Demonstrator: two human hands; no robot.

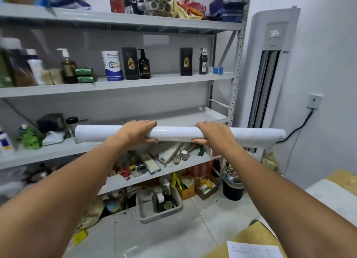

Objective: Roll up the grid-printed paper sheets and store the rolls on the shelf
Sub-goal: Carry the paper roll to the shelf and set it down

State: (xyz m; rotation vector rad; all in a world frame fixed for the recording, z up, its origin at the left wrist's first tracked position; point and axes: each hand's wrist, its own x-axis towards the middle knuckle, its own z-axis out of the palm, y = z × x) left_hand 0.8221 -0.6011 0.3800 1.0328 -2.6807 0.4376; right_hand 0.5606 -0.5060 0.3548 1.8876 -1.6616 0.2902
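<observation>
Two hands: left hand (138,132) and right hand (212,133) curl round my paper roll (173,133).
Roll: I hold it level to fit the far shelf (193,116).

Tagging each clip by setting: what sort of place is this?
Probably a storeroom: a metal shelf rack crowded with bottles, boxes and tape rolls, a tray of oddments on the tiled floor, and a standing air conditioner beside the rack.

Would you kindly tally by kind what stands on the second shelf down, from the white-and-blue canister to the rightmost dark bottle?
White-and-blue canister: 1
Black boxes: 2
Dark bottles: 2
Total: 5
</observation>
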